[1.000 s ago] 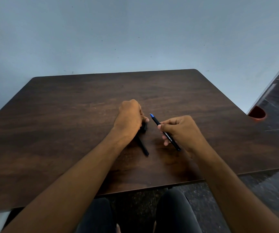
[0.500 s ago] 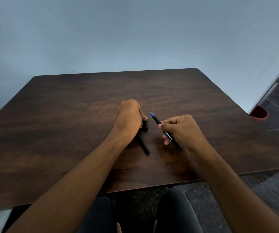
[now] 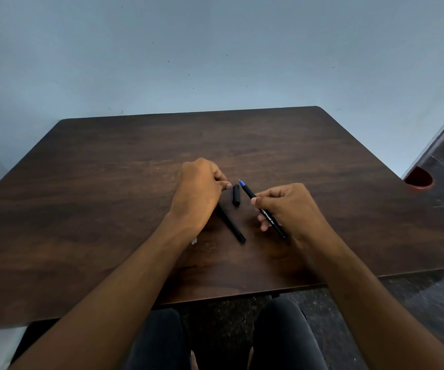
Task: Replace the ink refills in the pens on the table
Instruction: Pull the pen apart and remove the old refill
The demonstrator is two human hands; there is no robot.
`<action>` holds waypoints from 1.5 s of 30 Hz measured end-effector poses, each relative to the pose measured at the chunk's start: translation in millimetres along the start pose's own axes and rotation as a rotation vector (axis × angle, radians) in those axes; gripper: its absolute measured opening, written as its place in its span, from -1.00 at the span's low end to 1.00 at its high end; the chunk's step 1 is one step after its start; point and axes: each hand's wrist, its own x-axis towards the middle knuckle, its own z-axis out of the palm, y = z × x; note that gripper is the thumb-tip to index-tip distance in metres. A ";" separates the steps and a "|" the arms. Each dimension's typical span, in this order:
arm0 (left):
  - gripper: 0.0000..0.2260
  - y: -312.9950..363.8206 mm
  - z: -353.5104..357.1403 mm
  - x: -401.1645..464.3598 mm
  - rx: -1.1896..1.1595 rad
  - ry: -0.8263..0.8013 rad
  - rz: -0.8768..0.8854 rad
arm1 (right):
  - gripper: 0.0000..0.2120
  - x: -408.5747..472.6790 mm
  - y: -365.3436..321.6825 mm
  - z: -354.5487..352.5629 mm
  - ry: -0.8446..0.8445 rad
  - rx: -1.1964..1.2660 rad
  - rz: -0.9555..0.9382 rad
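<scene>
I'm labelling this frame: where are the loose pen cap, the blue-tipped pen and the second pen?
pen cap (image 3: 236,194): head view, mid-body.
blue-tipped pen (image 3: 248,191): head view, barrel just behind the tip.
second pen (image 3: 231,225): head view, mid-barrel.

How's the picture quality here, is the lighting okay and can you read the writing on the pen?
Head view: dim, flat light, no glare on the table; soft shadows under both hands. Wide-angle bending shows at the edges. The pen in the right hand is sharp enough to show white lettering, only partly readable; its blue tip is clear. The cap and the second pen by the left hand blend into the dark wood.
</scene>
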 end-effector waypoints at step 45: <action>-0.80 -20.5 -16.6 -43.4 -1.060 -0.070 -0.184 | -0.84 -5.6 -22.8 27.3 -0.157 -0.072 -0.258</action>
